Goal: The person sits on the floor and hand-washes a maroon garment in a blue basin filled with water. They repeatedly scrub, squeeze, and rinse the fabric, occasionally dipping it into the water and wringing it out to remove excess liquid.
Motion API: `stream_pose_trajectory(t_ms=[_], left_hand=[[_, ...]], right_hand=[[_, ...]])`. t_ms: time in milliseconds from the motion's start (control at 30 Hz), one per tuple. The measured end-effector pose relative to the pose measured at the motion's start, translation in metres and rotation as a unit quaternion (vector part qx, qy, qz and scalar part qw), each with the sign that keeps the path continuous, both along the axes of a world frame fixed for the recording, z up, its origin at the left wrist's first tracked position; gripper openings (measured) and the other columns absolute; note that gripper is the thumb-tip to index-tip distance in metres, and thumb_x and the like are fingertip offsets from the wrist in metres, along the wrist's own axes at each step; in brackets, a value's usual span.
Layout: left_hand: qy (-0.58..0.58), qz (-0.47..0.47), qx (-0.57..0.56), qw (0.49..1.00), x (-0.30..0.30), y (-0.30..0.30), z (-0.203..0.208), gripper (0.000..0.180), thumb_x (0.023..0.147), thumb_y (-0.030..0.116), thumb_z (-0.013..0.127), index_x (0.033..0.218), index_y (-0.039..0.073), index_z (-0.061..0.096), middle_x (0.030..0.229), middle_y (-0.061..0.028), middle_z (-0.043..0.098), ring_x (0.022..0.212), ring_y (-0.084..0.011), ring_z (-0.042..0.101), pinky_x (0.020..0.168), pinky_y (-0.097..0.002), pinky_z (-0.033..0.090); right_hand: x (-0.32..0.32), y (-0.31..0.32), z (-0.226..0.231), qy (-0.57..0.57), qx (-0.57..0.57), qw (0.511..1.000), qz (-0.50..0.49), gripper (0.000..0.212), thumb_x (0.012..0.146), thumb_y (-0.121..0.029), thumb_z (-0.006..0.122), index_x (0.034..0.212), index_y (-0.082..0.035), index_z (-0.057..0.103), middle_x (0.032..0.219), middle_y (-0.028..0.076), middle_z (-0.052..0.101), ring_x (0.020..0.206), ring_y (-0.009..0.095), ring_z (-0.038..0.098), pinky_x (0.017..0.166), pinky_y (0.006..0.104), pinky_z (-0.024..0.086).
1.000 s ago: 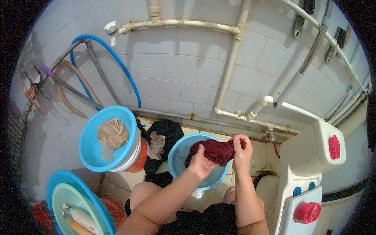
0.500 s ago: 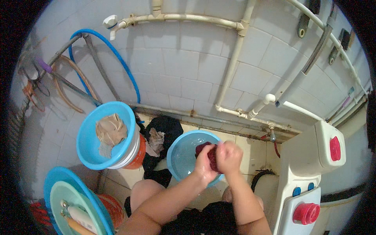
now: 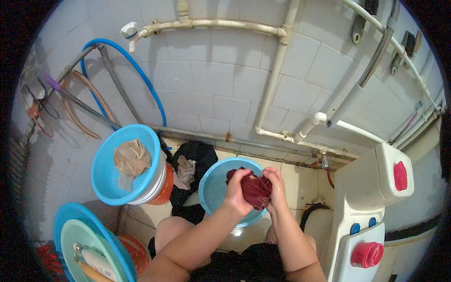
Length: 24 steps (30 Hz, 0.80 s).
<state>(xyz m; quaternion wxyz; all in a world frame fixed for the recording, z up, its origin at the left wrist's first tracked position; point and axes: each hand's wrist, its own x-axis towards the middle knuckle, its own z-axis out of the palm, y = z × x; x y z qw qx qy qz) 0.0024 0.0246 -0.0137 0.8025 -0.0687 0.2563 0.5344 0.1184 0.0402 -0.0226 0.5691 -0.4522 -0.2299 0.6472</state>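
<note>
1. Head view, against the frame half a second back: hands have drawn apart a little; more of the maroon cloth (image 3: 257, 192) shows between them.
2. Position: cloth bunched in the air over the near right part of the blue basin (image 3: 204, 185), clear of the water.
3. Grip: left hand (image 3: 239, 197) cups the left side, thumb on top, its other fingers mostly hidden. Right hand (image 3: 276, 189) presses the right side, fingers curled over the upper edge.
4. Handling (judged): soft, limp, probably wet, so heavier than when dry and a bit slippery; not fragile. Best held as a gathered bundle, one palm each side; a loose edge would sag.
5. Count: maroon cloth, 1; hands, 2; blue basins, 3, one holding a beige cloth (image 3: 133, 160); green basin (image 3: 91, 231), 1, nested in the lower-left blue one; white containers (image 3: 364, 178), 2; blue hose (image 3: 144, 75), 1; black heap (image 3: 199, 157), 1.
</note>
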Motion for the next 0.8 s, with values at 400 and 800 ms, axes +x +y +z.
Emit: stream_pose_trajectory(t_ms=[400,800], left_hand=[[0.058,-0.175,-0.064,0.981,0.012,-0.006,-0.038,0.057,0.089,0.056,0.035,0.116,0.008,0.049,0.118,-0.0087,0.054,0.109,-0.0236,0.051,0.095,-0.0413,0.04],[-0.168,-0.066,0.111,0.977,-0.003,-0.003,-0.063,0.02,0.086,0.029,0.049,0.078,0.012,0.056,0.071,-0.0027,0.06,0.066,-0.0183,0.057,0.065,-0.037,0.047]], right_hand=[[0.007,-0.005,0.042,-0.306,0.257,0.913,-0.079,0.008,0.081,-0.005,0.061,0.088,-0.002,0.059,0.085,0.003,0.06,0.079,0.015,0.056,0.074,0.0257,0.045],[-0.033,-0.041,0.02,-0.595,0.484,0.641,0.027,0.019,0.067,-0.021,0.068,0.058,-0.01,0.056,0.06,0.007,0.054,0.056,0.026,0.053,0.049,0.0372,0.04]])
